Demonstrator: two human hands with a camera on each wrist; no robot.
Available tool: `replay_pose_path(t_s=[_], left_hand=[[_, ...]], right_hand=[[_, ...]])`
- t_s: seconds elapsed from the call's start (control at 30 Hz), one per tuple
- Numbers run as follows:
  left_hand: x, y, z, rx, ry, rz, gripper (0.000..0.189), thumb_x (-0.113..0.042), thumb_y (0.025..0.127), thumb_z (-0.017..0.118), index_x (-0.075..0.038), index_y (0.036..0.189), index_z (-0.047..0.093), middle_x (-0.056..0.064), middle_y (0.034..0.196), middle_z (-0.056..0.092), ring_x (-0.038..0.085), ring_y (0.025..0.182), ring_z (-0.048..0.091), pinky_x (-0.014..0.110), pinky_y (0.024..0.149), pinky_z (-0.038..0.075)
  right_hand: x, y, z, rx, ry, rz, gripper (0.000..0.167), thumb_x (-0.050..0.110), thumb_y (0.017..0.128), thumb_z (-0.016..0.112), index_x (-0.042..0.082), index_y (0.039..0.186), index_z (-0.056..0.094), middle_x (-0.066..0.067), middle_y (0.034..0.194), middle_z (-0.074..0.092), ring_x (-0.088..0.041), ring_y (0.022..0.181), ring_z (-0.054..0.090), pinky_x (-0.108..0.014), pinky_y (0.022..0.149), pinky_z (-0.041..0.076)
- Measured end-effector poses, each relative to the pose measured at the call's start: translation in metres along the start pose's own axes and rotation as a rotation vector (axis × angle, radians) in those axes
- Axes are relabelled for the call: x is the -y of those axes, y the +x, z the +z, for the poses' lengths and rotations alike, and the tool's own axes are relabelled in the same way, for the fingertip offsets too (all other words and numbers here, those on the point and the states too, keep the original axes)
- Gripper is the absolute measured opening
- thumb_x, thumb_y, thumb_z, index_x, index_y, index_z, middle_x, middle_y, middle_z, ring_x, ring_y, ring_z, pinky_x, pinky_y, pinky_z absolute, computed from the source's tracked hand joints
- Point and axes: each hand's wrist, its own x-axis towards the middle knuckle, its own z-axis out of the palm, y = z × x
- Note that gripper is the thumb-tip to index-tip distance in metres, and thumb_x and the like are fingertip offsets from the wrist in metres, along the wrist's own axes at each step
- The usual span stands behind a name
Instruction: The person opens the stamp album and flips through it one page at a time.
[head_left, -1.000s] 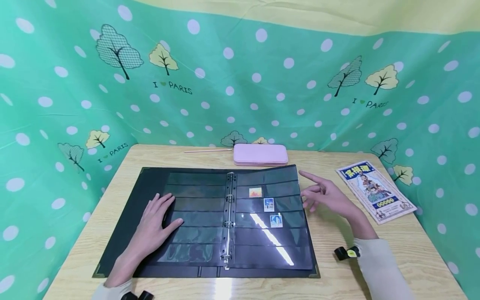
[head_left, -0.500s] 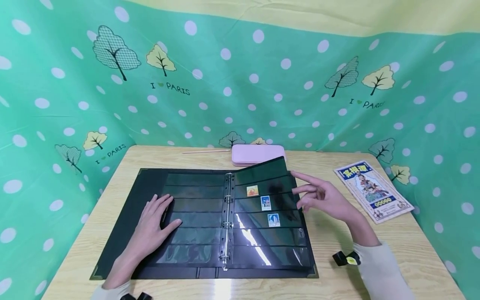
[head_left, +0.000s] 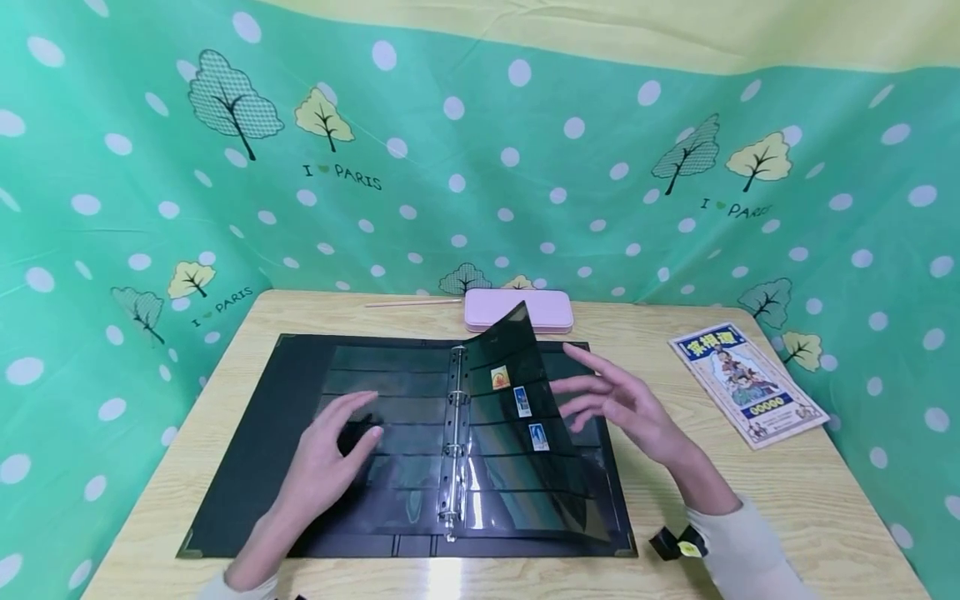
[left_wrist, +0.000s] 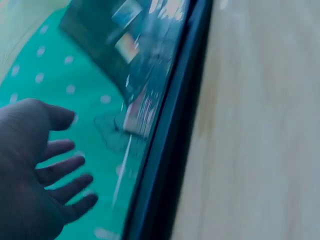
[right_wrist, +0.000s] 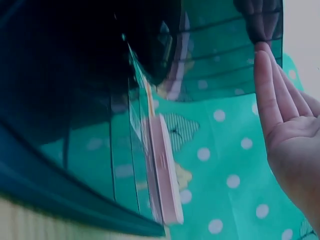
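A black ring-bound stamp album [head_left: 258, 433] lies spread out on the table. Its right-hand page [head_left: 517, 492], with dark strip pockets, stands partly lifted and bows toward the rings. Three small stamps show on that page: an orange one [head_left: 500, 377], a blue one [head_left: 522, 402] and another blue one [head_left: 539, 437]. My right hand [head_left: 630, 417] is at the page's outer edge; in the right wrist view its straight fingers [right_wrist: 268, 92] touch the page from behind. My left hand [head_left: 322, 467] hovers over the left page with loosely spread fingers, holding nothing.
Behind the album sit a pink case [head_left: 551, 311] and a thin pink stick [head_left: 412, 303]. At the right of the table [head_left: 795, 508] lies a printed booklet [head_left: 750, 383]. A green polka-dot cloth [head_left: 570, 200] encloses the back and sides.
The right-hand page has risen and curved leftward, showing another page beneath, while my right hand moved left with it. My left hand has shifted right and lifted off the left page.
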Motion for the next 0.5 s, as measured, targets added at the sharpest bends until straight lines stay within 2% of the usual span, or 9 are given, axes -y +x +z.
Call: replay_pose_path(t_s=[0.17,0.3,0.4,0.5], left_hand=[[-0.033,-0.002,0.01,0.021,-0.106,0.071,0.046,-0.007,0.1,0.082,-0.013,0.144,0.072,0.002,0.141,0.073,0.029,0.121,0.072,0.046,0.097,0.061],[-0.06,-0.001,0.013,0.072,-0.205,0.118,0.045,-0.008,0.102,0.08,-0.016,0.146,0.07,-0.002,0.138,0.074,0.025,0.115,0.075,0.042,0.096,0.063],[-0.077,0.001,0.015,0.106,-0.292,0.108,0.044,-0.012,0.106,0.077,-0.018,0.148,0.068,-0.003,0.133,0.076,0.02,0.113,0.075,0.04,0.096,0.064],[-0.092,0.004,0.018,0.115,-0.408,0.059,0.044,-0.012,0.107,0.075,-0.017,0.15,0.065,-0.003,0.127,0.077,0.016,0.111,0.075,0.035,0.096,0.064]], right_hand=[[-0.002,0.007,0.018,0.061,0.09,-0.068,0.066,0.032,0.123,0.033,0.0,0.177,0.012,-0.012,0.16,0.062,-0.022,0.135,0.069,-0.038,0.103,0.061],[-0.003,0.011,0.033,0.096,0.166,-0.068,0.068,0.037,0.123,0.027,0.004,0.178,0.003,-0.015,0.167,0.054,-0.026,0.144,0.063,-0.041,0.114,0.055],[-0.004,0.012,0.044,0.106,0.197,-0.056,0.069,0.039,0.122,0.024,0.007,0.178,-0.001,-0.014,0.171,0.048,-0.027,0.149,0.059,-0.042,0.119,0.051],[-0.003,0.012,0.053,0.1,0.186,-0.044,0.069,0.042,0.122,0.02,0.009,0.179,-0.003,-0.013,0.174,0.044,-0.028,0.152,0.056,-0.042,0.123,0.047]])
